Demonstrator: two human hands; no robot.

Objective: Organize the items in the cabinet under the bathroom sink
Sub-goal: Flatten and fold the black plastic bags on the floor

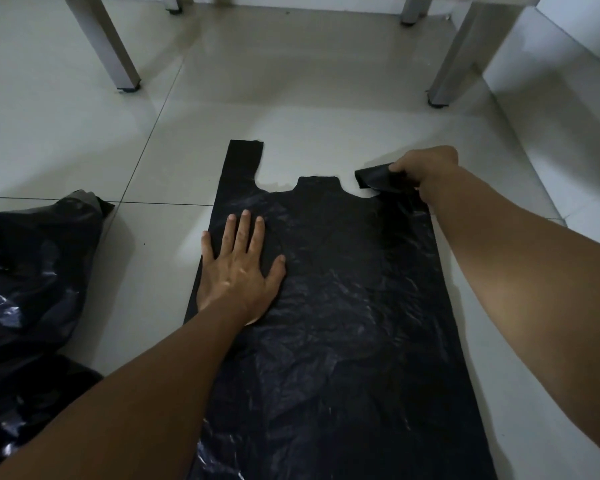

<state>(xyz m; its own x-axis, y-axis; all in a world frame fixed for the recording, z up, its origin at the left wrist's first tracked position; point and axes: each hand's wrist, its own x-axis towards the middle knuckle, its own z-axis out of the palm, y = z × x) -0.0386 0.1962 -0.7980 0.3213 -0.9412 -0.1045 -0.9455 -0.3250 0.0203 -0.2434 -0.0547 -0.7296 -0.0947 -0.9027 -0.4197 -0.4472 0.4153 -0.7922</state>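
Far left, I see a heap of crumpled black bags on the floor, close enough to get dragged in if I sweep sideways. My left hand lies flat on the black plastic bag, fingers straight and spread, pinning its left edge; the bag is spread on the tiles in front of the metal legs. My right hand pinches the right handle, folded back. Risk as I judge it: thin film slides on glossy tile, so pulling hard skews the fold or stretches the handle. The left handle lies loose.
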